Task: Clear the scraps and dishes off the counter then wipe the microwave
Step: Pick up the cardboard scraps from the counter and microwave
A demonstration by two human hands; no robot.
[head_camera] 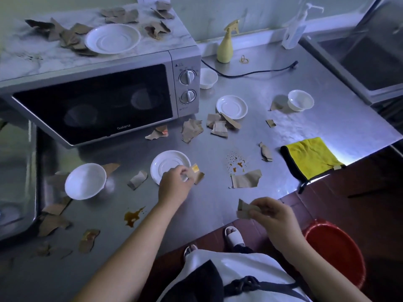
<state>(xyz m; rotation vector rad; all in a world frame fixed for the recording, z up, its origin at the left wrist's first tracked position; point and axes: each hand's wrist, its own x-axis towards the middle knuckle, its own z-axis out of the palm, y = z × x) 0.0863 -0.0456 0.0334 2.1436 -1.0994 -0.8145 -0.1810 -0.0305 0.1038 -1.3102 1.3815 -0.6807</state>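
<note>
The left hand [174, 185], just below the centre of the frame, had thumb and forefinger pinched on a torn brown cardboard scrap with a yellow patch [198, 173]. That scrap lay against the right rim of the small white saucer [168, 163] on the dull steel counter [218, 205]. At the lower right, the right hand [275, 216] had its fingers curled round a folded brown cardboard piece [246, 209], held above the counter's front edge. Further right on the floor sat the round red plastic bucket [335, 247], by all appearances the place for the rubbish.

Scrap-gathering it was, and early going: torn pieces littered the middle and left of the frame, and more lay on top of the silver microwave [104, 99] at the upper left. The tidy way would be to lift this scrap straight up so the saucer did not skid, pass it to the right hand's bundle, then drop the lot into the bucket. The scraps by the brown sauce spatter [236, 163] wanted care, being likely sticky.
</note>
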